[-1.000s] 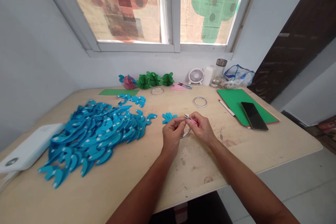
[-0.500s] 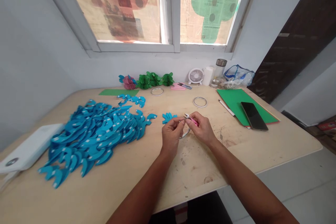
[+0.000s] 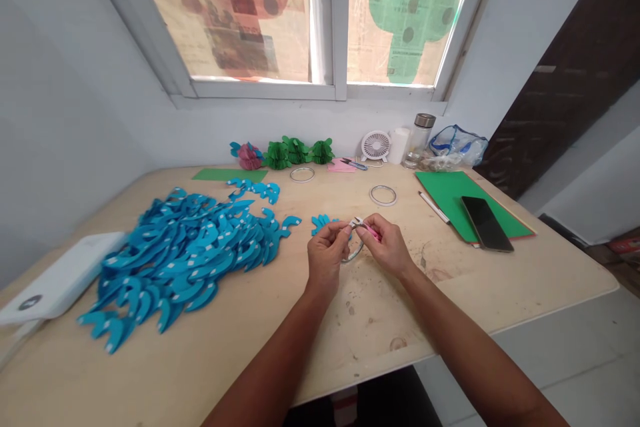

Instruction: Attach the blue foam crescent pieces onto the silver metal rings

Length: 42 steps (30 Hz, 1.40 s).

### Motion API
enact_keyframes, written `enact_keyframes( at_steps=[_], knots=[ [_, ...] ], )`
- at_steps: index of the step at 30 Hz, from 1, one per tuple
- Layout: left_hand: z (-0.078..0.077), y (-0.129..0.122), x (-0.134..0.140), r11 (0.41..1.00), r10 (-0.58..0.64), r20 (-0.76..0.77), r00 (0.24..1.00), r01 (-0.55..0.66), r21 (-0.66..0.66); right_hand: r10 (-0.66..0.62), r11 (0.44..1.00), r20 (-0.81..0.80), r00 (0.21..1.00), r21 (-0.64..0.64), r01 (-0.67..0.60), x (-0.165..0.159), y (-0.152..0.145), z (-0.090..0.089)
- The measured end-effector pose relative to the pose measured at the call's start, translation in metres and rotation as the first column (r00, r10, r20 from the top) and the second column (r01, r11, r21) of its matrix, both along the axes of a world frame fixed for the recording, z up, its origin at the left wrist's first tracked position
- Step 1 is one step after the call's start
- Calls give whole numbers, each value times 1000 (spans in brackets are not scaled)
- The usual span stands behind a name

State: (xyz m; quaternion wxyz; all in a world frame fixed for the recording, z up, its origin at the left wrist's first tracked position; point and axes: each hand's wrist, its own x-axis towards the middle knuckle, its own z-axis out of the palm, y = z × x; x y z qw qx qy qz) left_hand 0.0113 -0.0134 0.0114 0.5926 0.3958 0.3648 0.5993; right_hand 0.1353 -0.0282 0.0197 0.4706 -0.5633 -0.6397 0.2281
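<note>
Near edge: two bare forearms reach in over a pale wooden surface with dark specks and a knot mark. Near left, a white rectangular plastic device with a dark oval mark, cord at its near end. Just beside it, a broad heap of curved bright-blue pieces, many bearing small white squares.

Mid-surface: left hand, grip narrow, thumb and fingers pinching a thin whitish ring-shaped roll; the ring hangs between the hands. Right hand, grip closed around small pink-handled metal snips, tips pointing toward the left fingers. Whether the blades touch the ring: cannot tell. Just beyond the left hand, a small blue cluster.

Right: black phone lying partly on stacked green sheets; slim white pen just beside them.

Farther: two more thin rings lying flat, well apart; flat green paper strip at left.

Back, along the wall: pink-and-blue folded paper piece, three green folded paper pieces, pink paper with dark-bladed snips, white round fan, steel-capped clear bottle, clear blue-trimmed bag.
</note>
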Motion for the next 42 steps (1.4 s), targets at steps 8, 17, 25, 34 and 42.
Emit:
enact_keyframes(
  at_steps=[8, 17, 25, 34, 42],
  knots=[
    [1, -2, 1, 999, -33, 24, 999, 33, 11, 35, 999, 3, 999, 15, -35, -1, -1, 0],
    [1, -2, 2, 999, -43, 32, 999, 43, -5, 37, 999, 6, 999, 18, -37, -2, -1, 0],
    [3, -3, 2, 998, -69, 27, 997, 69, -9, -32, 999, 64, 997, 39, 30, -3, -2, 3],
    [-1, -1, 1, 999, -31, -86, 996, 34, 28, -78, 996, 115, 990, 40, 74, -3, -2, 1],
    [-3, 2, -4, 992, 47, -224, 973, -20, 122, -166, 985, 52, 985, 66, 162, 6, 1, 5]
  ],
)
